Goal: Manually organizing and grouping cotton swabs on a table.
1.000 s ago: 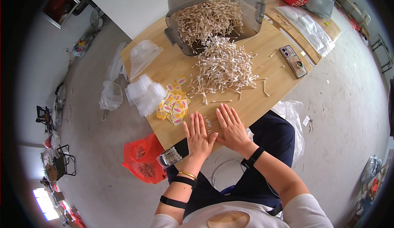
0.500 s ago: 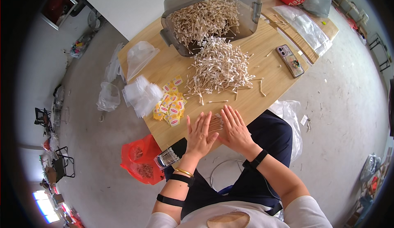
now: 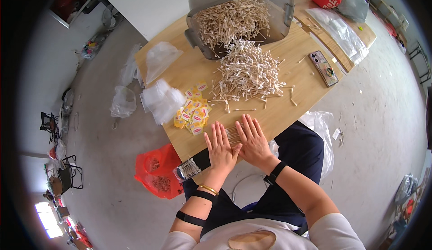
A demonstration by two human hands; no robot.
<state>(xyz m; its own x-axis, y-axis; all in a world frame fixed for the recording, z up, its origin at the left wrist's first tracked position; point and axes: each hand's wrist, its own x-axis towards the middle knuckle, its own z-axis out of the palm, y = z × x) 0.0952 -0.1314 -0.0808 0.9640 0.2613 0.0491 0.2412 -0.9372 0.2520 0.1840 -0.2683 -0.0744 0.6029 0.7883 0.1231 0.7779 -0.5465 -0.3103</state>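
Observation:
A small flat row of wooden cotton swabs (image 3: 233, 135) lies on the table near its front edge, between my two hands. My left hand (image 3: 221, 153) rests flat along the row's left side, fingers stretched out. On the opposite side my right hand (image 3: 255, 147) lies with straight fingers, its edge against the swabs. The thumbs nearly meet at the near end, and both palms partly cover the row. Beyond my fingertips is one loose cotton swab (image 3: 245, 110), then a big heap of cotton swabs (image 3: 249, 72).
A grey plastic bin (image 3: 285, 33) lies tipped, spilling swabs. Yellow-and-white packets (image 3: 196, 115) and clear bags (image 3: 163, 101) lie left. A swab package (image 3: 191, 168) sits by my left wrist, above a red bag (image 3: 145, 168). A phone (image 3: 322, 68) lies right.
My hands and the swab row have shifted slightly left across the table. The thumbs have come closer together. The whole view has moved a little.

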